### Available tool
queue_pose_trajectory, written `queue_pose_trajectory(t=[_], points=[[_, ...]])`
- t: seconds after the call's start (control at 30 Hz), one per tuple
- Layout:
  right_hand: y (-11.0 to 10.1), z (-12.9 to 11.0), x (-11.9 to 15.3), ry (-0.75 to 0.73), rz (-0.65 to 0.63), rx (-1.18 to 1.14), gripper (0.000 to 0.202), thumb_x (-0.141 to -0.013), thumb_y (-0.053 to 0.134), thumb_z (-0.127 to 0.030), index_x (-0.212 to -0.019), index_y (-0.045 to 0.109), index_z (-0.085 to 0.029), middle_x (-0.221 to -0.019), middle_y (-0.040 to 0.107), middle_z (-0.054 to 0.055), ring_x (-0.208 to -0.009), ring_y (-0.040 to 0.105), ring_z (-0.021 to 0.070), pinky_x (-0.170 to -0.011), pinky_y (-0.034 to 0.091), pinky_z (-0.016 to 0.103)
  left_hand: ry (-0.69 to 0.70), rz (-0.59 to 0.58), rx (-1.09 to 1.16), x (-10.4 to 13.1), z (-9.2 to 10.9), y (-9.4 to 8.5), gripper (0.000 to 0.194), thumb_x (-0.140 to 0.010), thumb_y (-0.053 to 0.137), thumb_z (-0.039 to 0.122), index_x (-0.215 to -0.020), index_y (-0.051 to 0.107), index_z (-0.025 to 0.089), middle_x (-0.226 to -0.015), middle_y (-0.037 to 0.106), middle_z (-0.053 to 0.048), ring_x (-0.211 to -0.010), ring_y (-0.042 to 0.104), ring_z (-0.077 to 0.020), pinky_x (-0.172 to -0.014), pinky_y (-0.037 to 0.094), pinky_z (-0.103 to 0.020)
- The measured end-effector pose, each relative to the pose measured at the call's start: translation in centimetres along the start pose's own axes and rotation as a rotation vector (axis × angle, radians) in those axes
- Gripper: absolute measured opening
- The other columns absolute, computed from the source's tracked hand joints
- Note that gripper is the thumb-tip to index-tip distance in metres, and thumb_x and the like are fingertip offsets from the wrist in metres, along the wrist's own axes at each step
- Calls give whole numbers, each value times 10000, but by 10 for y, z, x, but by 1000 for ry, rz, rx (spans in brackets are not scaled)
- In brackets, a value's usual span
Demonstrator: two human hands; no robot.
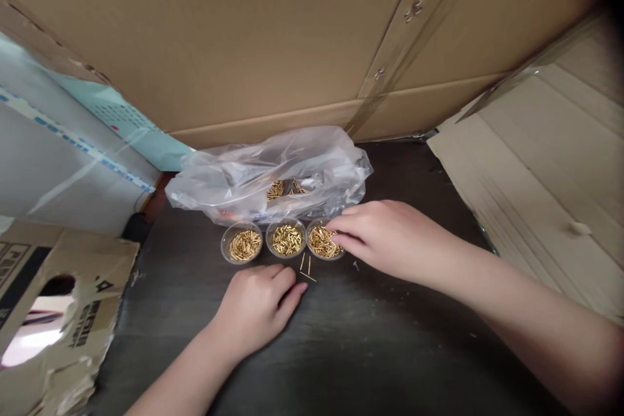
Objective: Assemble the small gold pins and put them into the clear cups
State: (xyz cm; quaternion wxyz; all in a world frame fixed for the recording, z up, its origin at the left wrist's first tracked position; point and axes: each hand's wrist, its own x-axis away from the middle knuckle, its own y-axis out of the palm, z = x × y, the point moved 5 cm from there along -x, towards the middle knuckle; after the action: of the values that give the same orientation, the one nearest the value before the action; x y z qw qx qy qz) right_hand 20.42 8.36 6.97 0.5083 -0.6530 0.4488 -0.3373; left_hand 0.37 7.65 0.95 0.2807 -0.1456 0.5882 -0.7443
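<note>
Currently reaching with the bare right hand [377,234] into the rightmost round, clear plastic cup [309,232], with thumb and forefinger tips close together at a heap of slim, gold-coloured metal pins [322,246]; too small to tell whether gripping one or only touching. Resting the bare left hand [260,302] on the dark, flat tabletop [370,344], with fingers bent and thumb stretched out apart from them, just beside three loose, thin, gold-coloured pins [309,265]. Holding the right forearm across from the lower right, back of the hand up, fingertips towards the left; bringing the left forearm in from the bottom left, knuckles up, thumb towards the right. Lying in front of the gap between the middle cup [286,256] and the rightmost one: two of those loose pins, side by side, long axes pointing away from the body, and a third [308,277] slanting crosswise at their near ends, from far left to near right. Spread behind the cups: a crumpled, translucent plastic bag [312,156], with more gold-coloured pins showing
</note>
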Motion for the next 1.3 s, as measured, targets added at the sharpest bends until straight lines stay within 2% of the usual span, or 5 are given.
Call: queue_pose_trajectory(t=[0.3, 0.57, 0.77, 1.07, 1.3], points=[[-5, -22, -39, -16, -179, 190, 141, -816, 697, -92, -693, 717, -159, -668, 680, 71, -556, 581, 175, -490, 201, 310, 161, -24, 148, 4, 12, -5, 292, -1004, 522, 292, -771, 651, 173, -644, 600, -14, -568, 586, -156, -513, 414, -284], [-5, -12, -23, -66, -90, 15, 149, -919, 616, -194, -785, 681, -177, -747, 693, 30, -615, 589, 140, -531, 284, 284, 109, 151, 196, 7, 12, -13, 200, -1003, 528, 256, -858, 633, 169, -690, 584, -15, -599, 557, -158, -544, 416, -288], [-10, -36, 3, -106, 8, -261, 108, -914, 636, -173, -806, 642, -188, -734, 669, -10, -612, 580, 117, -558, 326, 258, 52, 386, 238, 14, 20, -24, 133, -961, 617, 184, -1091, 600, 162, -816, 623, -31, -660, 590, -147, -601, 476, -265], [-2, -57, 2, -192, -82, -398, 90, -915, 677, -208, -827, 660, -196, -751, 681, -29, -656, 600, 112, -590, 368, 234, 117, 422, 232, 16, 26, -30, 104, -970, 563, 98, -1022, 637, 151, -843, 661, -53, -668, 600, -150, -594, 485, -267], [-8, -54, -44, -193, -81, 26, 127, -932, 618, -166, -839, 704, -172, -837, 725, 48, -718, 655, 174, -563, 363, 275, 109, 402, 296, 17, 22, -30, 195, -965, 540, 107, -1107, 667, 144, -854, 693, -59, -681, 643, -162, -610, 515, -283]])
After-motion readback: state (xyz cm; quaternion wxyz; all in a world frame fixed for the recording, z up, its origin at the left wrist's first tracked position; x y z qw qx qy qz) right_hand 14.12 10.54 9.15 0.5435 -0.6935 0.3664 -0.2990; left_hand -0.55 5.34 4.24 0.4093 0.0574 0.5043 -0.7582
